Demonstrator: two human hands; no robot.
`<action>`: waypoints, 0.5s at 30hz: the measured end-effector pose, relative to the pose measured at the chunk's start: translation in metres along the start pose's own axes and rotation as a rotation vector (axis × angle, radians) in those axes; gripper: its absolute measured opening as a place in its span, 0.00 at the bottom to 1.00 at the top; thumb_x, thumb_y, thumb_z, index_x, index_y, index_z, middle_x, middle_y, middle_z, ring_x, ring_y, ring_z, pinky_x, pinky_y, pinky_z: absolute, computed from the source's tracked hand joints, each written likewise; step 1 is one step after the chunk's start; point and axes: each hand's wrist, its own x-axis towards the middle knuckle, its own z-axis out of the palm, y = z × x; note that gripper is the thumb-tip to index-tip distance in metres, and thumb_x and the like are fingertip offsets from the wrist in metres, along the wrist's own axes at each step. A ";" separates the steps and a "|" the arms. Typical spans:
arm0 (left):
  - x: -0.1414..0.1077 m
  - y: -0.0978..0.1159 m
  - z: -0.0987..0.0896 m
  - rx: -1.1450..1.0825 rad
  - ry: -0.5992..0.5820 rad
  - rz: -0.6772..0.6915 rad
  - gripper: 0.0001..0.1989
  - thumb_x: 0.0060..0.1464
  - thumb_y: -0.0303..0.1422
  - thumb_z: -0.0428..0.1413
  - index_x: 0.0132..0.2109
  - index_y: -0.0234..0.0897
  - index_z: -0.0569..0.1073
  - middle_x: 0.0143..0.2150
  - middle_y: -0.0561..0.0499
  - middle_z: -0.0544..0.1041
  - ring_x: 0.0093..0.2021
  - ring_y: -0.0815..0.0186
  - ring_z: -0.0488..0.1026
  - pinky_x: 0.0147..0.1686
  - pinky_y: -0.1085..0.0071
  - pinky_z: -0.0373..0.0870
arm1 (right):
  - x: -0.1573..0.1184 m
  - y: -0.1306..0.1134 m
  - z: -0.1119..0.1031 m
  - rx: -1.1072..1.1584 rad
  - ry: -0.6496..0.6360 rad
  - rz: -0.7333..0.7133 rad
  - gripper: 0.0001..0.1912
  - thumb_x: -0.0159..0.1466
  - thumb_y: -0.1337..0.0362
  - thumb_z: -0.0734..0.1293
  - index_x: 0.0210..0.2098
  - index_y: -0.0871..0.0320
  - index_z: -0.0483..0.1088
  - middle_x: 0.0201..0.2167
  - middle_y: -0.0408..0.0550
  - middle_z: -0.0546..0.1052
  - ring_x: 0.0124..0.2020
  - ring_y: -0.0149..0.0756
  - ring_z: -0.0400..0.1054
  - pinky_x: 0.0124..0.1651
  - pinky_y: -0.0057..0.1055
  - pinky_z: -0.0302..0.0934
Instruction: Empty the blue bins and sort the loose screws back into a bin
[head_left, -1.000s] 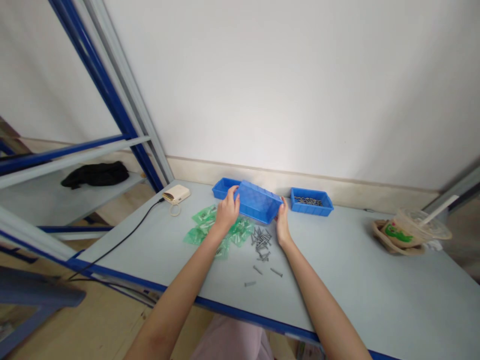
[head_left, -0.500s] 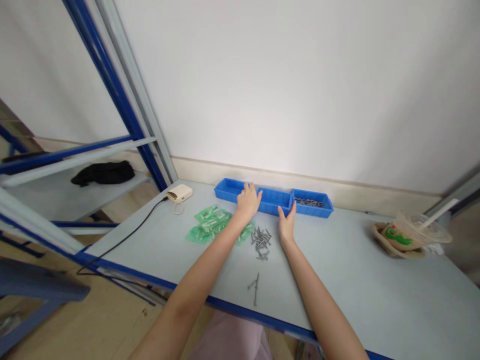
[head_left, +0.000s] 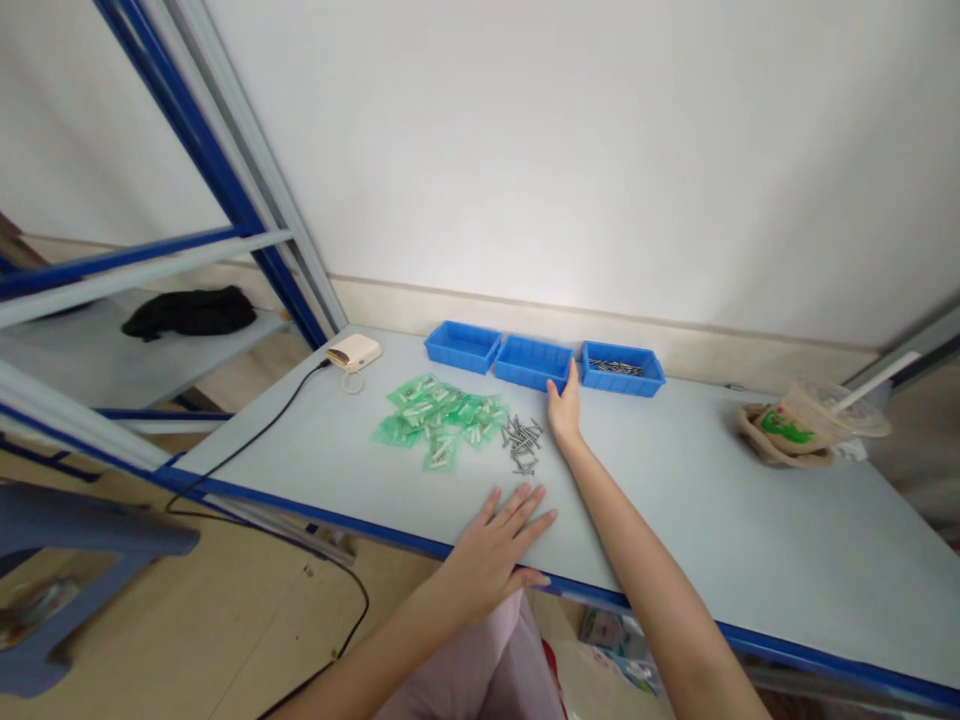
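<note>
Fingers of the right hand (head_left: 564,412) are set around the near right corner of the middle blue rectangular plastic bin (head_left: 521,377), apparently so that it is steadied; whether it is firmly pinched cannot be told. At the near edge of the pale grey counter (head_left: 675,470), the left hand (head_left: 491,550) is held palm down, fingers spread, perhaps for support. Loose grey metal screws (head_left: 523,437) are heaped just beyond it, with translucent green plastic packets (head_left: 420,410) spread leftward, seemingly within easy reach. Farther, the middle bin is flanked by a left blue plastic bin (head_left: 457,357) and a screw-filled right blue plastic bin (head_left: 619,383).
</note>
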 end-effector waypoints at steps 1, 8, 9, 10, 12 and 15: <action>0.004 -0.006 -0.002 -0.024 0.000 0.017 0.33 0.56 0.50 0.42 0.65 0.46 0.46 0.67 0.48 0.45 0.66 0.58 0.43 0.61 0.55 0.46 | 0.001 -0.001 0.000 -0.005 -0.005 0.001 0.35 0.59 0.59 0.56 0.64 0.60 0.44 0.64 0.52 0.51 0.63 0.39 0.46 0.63 0.40 0.43; 0.028 -0.046 -0.018 -0.166 -0.029 0.118 0.25 0.61 0.43 0.40 0.64 0.49 0.50 0.67 0.50 0.46 0.66 0.60 0.43 0.62 0.56 0.43 | 0.018 0.003 0.008 -0.047 -0.019 0.101 0.35 0.58 0.59 0.57 0.63 0.61 0.46 0.62 0.55 0.56 0.61 0.43 0.52 0.61 0.43 0.46; 0.032 -0.051 -0.018 -0.164 -0.022 0.124 0.25 0.61 0.43 0.41 0.64 0.48 0.51 0.67 0.49 0.46 0.66 0.59 0.43 0.62 0.55 0.43 | 0.021 0.006 0.009 -0.044 -0.032 0.103 0.36 0.57 0.59 0.57 0.63 0.62 0.45 0.62 0.56 0.55 0.61 0.44 0.51 0.61 0.43 0.45; 0.037 -0.056 -0.017 -0.156 -0.014 0.133 0.25 0.61 0.43 0.42 0.64 0.47 0.51 0.67 0.49 0.47 0.66 0.59 0.42 0.62 0.55 0.42 | 0.023 0.008 0.010 -0.044 -0.047 0.100 0.37 0.57 0.60 0.57 0.63 0.63 0.44 0.62 0.57 0.54 0.62 0.44 0.49 0.62 0.44 0.45; 0.046 -0.067 -0.015 -0.131 0.009 0.156 0.24 0.61 0.41 0.43 0.63 0.45 0.53 0.67 0.48 0.49 0.67 0.59 0.41 0.63 0.54 0.41 | 0.024 0.011 0.011 -0.052 -0.073 0.053 0.40 0.56 0.60 0.59 0.64 0.66 0.40 0.64 0.60 0.49 0.64 0.45 0.44 0.62 0.44 0.42; 0.058 -0.081 -0.014 -0.093 0.059 0.161 0.22 0.62 0.37 0.42 0.61 0.43 0.57 0.66 0.48 0.50 0.67 0.61 0.42 0.63 0.56 0.42 | 0.014 0.006 -0.001 -0.127 -0.068 -0.126 0.39 0.57 0.59 0.59 0.63 0.63 0.43 0.65 0.59 0.45 0.65 0.46 0.37 0.62 0.47 0.40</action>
